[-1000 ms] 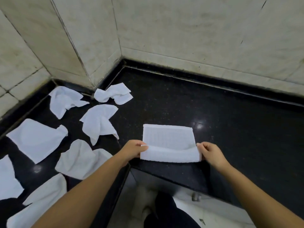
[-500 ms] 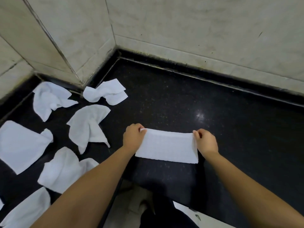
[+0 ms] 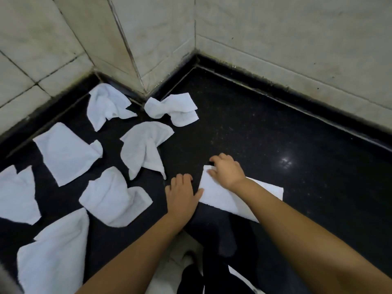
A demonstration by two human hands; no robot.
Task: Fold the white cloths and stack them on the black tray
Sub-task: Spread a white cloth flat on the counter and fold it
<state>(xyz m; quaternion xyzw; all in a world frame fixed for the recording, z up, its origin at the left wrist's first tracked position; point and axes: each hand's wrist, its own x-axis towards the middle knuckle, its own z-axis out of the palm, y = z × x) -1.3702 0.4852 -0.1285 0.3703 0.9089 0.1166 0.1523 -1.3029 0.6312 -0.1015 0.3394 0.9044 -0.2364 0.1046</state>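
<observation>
So the folded white cloth [image 3: 220, 195] sits flat on the black counter [image 3: 275, 134]. Right hand [image 3: 227, 169] presses its far left corner, fingers spread and flat. Left hand [image 3: 182, 193] lies open just beside it, thumb touching the edge. Crumpled cloths [image 3: 142, 149] lie scattered off left.

We see pale marble walls [image 3: 275, 39] meeting at a jutting corner. Below — a glossy black counter [image 3: 318, 145] catching glare [image 3: 286, 163].
</observation>
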